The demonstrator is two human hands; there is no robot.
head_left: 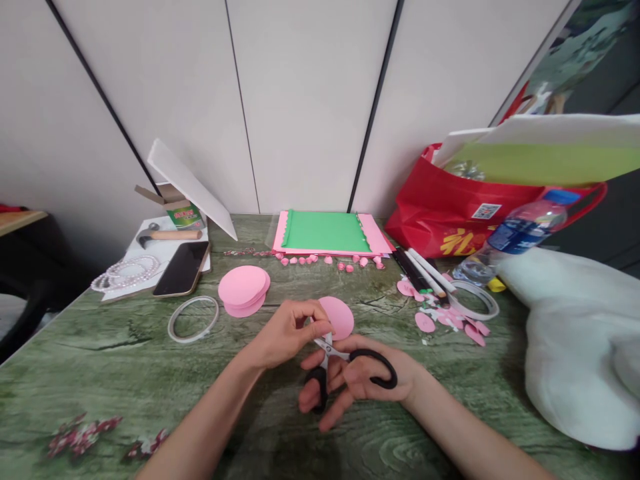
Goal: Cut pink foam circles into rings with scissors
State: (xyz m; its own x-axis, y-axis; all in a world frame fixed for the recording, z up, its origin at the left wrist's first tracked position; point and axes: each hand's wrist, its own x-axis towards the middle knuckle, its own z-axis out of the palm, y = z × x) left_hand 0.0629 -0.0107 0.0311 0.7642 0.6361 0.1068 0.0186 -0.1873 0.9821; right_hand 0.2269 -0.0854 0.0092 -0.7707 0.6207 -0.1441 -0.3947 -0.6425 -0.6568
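Note:
My left hand [287, 331] pinches a pink paper circle [338, 316] just above the green table [100, 373]. My right hand [360, 380] has its fingers through the black handles of a pair of scissors [350, 363], whose blades point up at the lower edge of the circle. A stack of pink paper circles [243, 289] lies on the table to the left of my hands. Pink paper scraps [450, 319] are scattered to the right.
A tape ring [193, 319], a phone [182, 268], a bead string [127, 271] and a hammer [167, 235] lie at the left. Green and pink sheets [325, 232] lie at the back, with pens [420, 270], a tape roll [475, 300], a red bag [450, 213], a bottle [515, 237] and a white cloth [575, 333] at the right.

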